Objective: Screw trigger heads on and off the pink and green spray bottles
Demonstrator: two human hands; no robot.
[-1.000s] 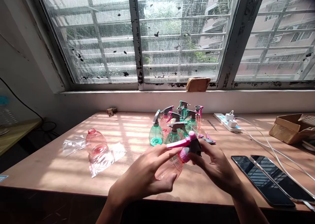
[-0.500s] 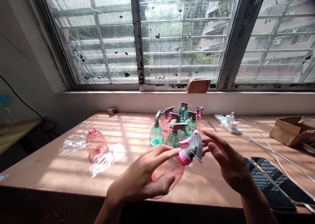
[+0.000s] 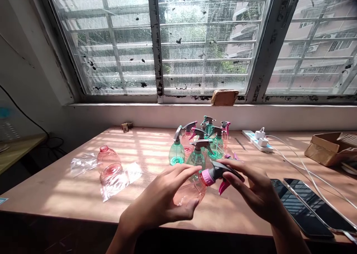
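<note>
A clear pink spray bottle [image 3: 192,194] lies tilted above the table's front edge, its neck pointing right. My left hand [image 3: 167,196] is wrapped round the bottle's body, thumb below and fingers above. On the neck sits a grey spray head [image 3: 219,171] with a pink collar and pink trigger. My right hand [image 3: 251,187] pinches this spray head between thumb and fingers. Just behind stand several green and pink spray bottles [image 3: 196,159] with grey heads. To the left, a pink bottle without a head [image 3: 109,159] rests by crumpled clear plastic wrap [image 3: 122,181].
Two dark phones [image 3: 304,209] lie at the right, white cables running over them from a power strip [image 3: 258,140]. An open cardboard box [image 3: 325,148] stands behind. A thin metal rod [image 3: 240,144] and a roll of tape [image 3: 126,126] lie near the wall.
My right hand has closed on the spray head, which was free of it before. The head has turned, so its trigger now points down and right. The left hand keeps its hold.
</note>
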